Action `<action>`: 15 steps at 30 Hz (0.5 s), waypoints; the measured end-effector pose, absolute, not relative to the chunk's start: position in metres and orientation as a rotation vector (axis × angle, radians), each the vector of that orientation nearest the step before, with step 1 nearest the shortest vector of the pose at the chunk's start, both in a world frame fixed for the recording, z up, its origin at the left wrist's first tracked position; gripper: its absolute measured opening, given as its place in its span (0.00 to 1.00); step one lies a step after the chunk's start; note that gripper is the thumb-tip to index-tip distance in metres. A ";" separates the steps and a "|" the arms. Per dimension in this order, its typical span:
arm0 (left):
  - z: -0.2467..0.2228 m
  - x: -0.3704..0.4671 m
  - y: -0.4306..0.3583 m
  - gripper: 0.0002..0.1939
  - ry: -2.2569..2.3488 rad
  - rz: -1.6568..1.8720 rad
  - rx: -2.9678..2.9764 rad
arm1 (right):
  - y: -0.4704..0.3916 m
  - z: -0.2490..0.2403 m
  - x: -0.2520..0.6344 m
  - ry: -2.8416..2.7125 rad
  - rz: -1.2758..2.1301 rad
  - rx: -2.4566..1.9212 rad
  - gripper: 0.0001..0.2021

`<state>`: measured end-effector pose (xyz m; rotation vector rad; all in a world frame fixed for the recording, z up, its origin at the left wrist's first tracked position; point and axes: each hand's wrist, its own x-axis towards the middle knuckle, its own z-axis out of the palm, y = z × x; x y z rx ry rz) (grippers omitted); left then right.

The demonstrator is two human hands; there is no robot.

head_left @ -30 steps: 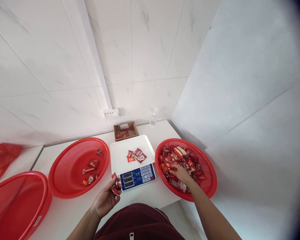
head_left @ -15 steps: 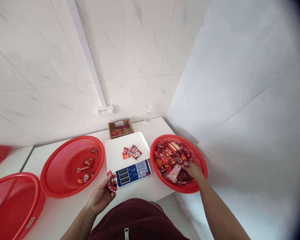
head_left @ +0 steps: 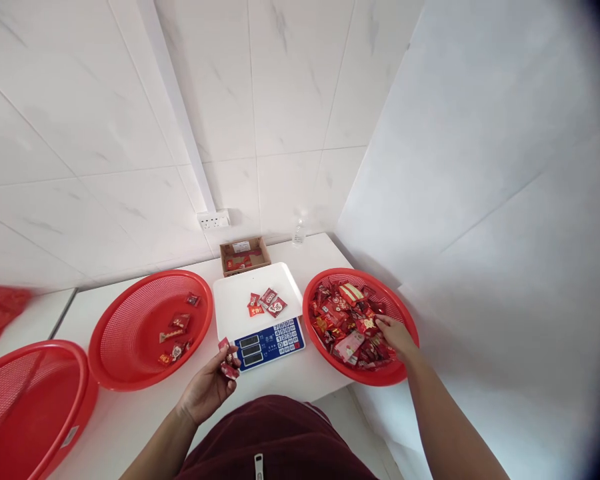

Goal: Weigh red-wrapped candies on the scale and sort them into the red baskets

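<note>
My left hand (head_left: 211, 388) is closed on several small red packets (head_left: 229, 363) just in front of the scale's left corner. Over the right red basket (head_left: 411, 347), which is heaped with red packets, my right hand (head_left: 396, 337) pinches the edge of a red and yellow packet (head_left: 367, 325). Between the two hands stands a digital scale with a blue keypad panel (head_left: 270, 345). Its white tray (head_left: 233, 310) bears several small packets (head_left: 270, 302). A middle red basket (head_left: 100, 347) on the left holds several scattered packets (head_left: 180, 321).
Behind the scale is a cardboard box (head_left: 245, 257) with red packets inside. A clear bottle (head_left: 299, 231) stands near the wall. Another red basket (head_left: 80, 400) sits at the lower left, with a red bag (head_left: 0, 310) beyond it. A power socket (head_left: 213, 220) is on the wall.
My right hand has shifted slightly up in the right basket, where a red and yellow packet now shows at its fingertips. My left hand keeps its packets. The view has shifted slightly.
</note>
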<state>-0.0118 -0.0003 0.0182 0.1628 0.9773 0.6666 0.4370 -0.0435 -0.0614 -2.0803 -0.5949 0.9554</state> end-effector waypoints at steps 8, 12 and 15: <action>0.015 -0.017 -0.002 0.05 0.999 0.673 0.185 | -0.033 -0.054 0.417 -0.629 1.156 -1.943 0.21; 0.012 -0.021 -0.004 0.05 1.007 0.684 0.196 | -0.030 -0.058 0.415 -0.784 1.095 -2.023 0.22; 0.010 -0.020 -0.004 0.06 1.000 0.674 0.232 | -0.022 -0.058 0.411 -0.885 0.880 -2.079 0.21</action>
